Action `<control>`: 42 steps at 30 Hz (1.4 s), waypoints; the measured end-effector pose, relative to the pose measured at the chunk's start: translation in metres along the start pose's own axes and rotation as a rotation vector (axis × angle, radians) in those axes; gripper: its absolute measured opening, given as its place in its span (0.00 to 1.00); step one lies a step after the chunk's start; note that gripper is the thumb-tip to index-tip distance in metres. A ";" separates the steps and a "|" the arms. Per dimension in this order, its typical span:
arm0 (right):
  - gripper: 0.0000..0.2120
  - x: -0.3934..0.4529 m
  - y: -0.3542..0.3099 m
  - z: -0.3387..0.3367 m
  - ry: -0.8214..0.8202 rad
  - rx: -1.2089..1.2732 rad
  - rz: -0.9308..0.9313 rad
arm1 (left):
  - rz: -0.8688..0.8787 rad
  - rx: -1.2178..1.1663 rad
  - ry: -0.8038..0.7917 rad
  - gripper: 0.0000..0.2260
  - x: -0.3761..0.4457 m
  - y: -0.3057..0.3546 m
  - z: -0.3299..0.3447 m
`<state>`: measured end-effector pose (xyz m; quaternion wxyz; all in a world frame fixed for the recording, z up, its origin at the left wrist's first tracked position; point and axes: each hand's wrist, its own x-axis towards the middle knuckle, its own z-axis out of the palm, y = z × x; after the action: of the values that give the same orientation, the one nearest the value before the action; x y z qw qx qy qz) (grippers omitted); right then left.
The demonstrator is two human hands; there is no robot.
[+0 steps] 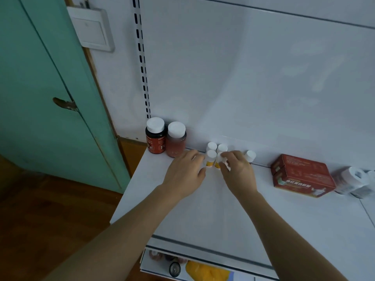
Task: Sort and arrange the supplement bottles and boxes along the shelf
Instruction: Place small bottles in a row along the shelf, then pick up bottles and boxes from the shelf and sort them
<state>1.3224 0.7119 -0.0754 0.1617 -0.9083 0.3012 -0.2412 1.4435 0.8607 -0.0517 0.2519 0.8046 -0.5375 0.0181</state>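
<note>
**White caps bunched at mid-shelf**

White shelf [203, 209], wall behind. Both hands work a cluster of small vials [211, 157] with white caps and yellow labels, standing upright near the back edge. The left hand [183, 173] lies beside the cluster, fingers loosely spread, their tips touching the left front vial; it grasps nothing. The right hand [238, 169] pinches the right front vial between thumb and fingertips. One more vial [250, 156] stands apart, just right of that hand.

At the far left stand two big red bottles [165, 138], side by side and touching. To the right lie two red boxes [302, 175], stacked, and beyond them some pale bottles [353, 181] on their sides, too blurred to count.

The step in hand looks like squaring the vials into a tight block. Next, probably, the stray vial joins them; that calls for a light pinch, since these narrow vials would tip easily against each other. The toppled bottles remain to be stood up.
</note>
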 end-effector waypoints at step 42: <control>0.32 -0.399 0.319 -0.434 0.175 -0.527 0.864 | 0.698 -0.058 -0.291 0.27 -0.012 0.628 0.188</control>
<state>0.6599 0.6521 0.0092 -0.0138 -0.6870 0.7122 -0.1434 0.8442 0.6059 0.0227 0.1743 0.5596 -0.8098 -0.0268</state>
